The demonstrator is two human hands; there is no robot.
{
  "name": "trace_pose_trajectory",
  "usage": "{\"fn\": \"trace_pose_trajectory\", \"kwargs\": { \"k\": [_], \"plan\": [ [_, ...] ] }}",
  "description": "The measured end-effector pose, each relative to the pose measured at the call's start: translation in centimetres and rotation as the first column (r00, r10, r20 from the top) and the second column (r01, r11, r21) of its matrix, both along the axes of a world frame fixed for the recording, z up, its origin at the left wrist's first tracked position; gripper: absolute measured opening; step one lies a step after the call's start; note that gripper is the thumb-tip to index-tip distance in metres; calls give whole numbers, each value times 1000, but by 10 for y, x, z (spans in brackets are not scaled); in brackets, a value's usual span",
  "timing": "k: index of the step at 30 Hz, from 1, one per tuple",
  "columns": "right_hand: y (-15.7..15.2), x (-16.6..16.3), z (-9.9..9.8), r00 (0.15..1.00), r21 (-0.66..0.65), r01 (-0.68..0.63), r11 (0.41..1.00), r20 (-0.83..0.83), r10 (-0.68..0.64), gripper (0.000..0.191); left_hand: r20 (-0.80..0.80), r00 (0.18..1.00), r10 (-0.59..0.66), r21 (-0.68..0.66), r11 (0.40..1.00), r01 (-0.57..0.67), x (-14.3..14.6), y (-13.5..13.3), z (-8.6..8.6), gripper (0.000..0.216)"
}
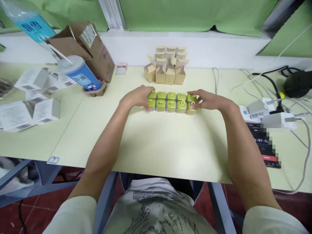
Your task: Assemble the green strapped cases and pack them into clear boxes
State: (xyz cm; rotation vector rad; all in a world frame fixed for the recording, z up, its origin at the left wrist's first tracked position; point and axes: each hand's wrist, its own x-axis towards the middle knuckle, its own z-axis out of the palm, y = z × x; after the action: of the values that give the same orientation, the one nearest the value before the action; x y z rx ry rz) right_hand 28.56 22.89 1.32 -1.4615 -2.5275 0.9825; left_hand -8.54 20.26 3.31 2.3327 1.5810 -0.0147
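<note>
Two rows of small clear square jars with green lids [171, 104] stand close together on the table, and each lid carries a pale loop. At the left end, my left hand [139, 96] has its thumb on the near jar and its fingers on the far one. My right hand [207, 99] grips the opposite end in the same way, thumb on the near jar. The near right jar [191, 109] looks slightly tilted. Behind the rows, several small tan cartons [170, 74] stand grouped with their top flaps up.
At left are white boxes [16, 113], a blue cup [83, 76] in a cardboard holder, a brown carton [97, 55] and a large bottle [34, 24]. A small red-and-white box [121, 69] lies near the wall. At right are a power strip [253, 113], cables and a phone [263, 143].
</note>
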Motion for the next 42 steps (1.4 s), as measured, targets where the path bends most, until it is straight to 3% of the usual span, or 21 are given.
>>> {"fn": "trace_pose_trajectory", "kwargs": {
  "k": [5, 9, 11, 14, 16, 17, 19, 24, 31, 33, 35, 36, 38, 40, 42],
  "plan": [
    [-4, -8, 0, 990, 112, -46, 993, 136, 30, 88, -61, 998, 0, -30, 1000, -2, 5, -7, 12, 109],
    [-8, 5, 9, 993, 52, -45, 998, 114, 39, 103, -85, 996, 41, -89, 995, -49, 3, -11, 18, 129],
    [-11, 9, 16, 995, 112, -32, 993, 95, 21, 106, -37, 998, 45, -115, 992, -49, -2, -11, 19, 134],
    [-18, 1, 22, 998, 234, -50, 971, 36, 43, 99, 128, 992, -23, -31, 999, 27, -8, -9, 13, 125],
    [-24, -11, 20, 995, 175, -80, 981, 72, 68, 116, 231, 970, -77, 10, 997, 77, -7, -5, 3, 130],
    [-26, -17, 18, 991, 119, -77, 990, 118, 63, 131, 275, 957, -88, -6, 996, 93, -6, -4, -3, 135],
    [-30, -25, 10, 983, 79, -30, 996, 182, 16, 143, 354, 931, -90, -60, 991, 119, -1, -1, -17, 140],
    [-33, -20, -6, 993, 129, -43, 991, 110, 29, 136, 456, 888, -53, -140, 982, 130, 5, 0, -38, 124],
    [-38, -7, -7, 979, 12, 102, 995, 179, -102, 141, 534, 846, -7, -211, 967, 141, 4, 1, -31, 125],
    [-37, -6, -4, 979, -22, 94, 995, 186, -88, 137, 581, 813, 45, -171, 983, 68, 6, 2, -32, 119],
    [-35, -7, -1, 982, -45, 86, 995, 174, -76, 131, 690, 708, 149, -107, 989, -104, 10, 6, -40, 96],
    [-34, -7, 0, 983, -44, 83, 996, 165, -74, 128, 764, 611, 207, -98, 973, -207, 14, 8, -46, 83],
    [-32, -10, 3, 986, -30, 72, 997, 152, -67, 120, 890, 337, 308, -189, 920, -342, 21, 13, -60, 68],
    [-31, -12, 4, 987, -5, 58, 998, 152, -57, 111, 931, 143, 336, -272, 900, -342, 28, 16, -73, 66],
    [-31, -14, 4, 987, 22, 45, 999, 151, -48, 102, 941, 62, 332, -300, 907, -296, 33, 16, -81, 65]
  ]
}}
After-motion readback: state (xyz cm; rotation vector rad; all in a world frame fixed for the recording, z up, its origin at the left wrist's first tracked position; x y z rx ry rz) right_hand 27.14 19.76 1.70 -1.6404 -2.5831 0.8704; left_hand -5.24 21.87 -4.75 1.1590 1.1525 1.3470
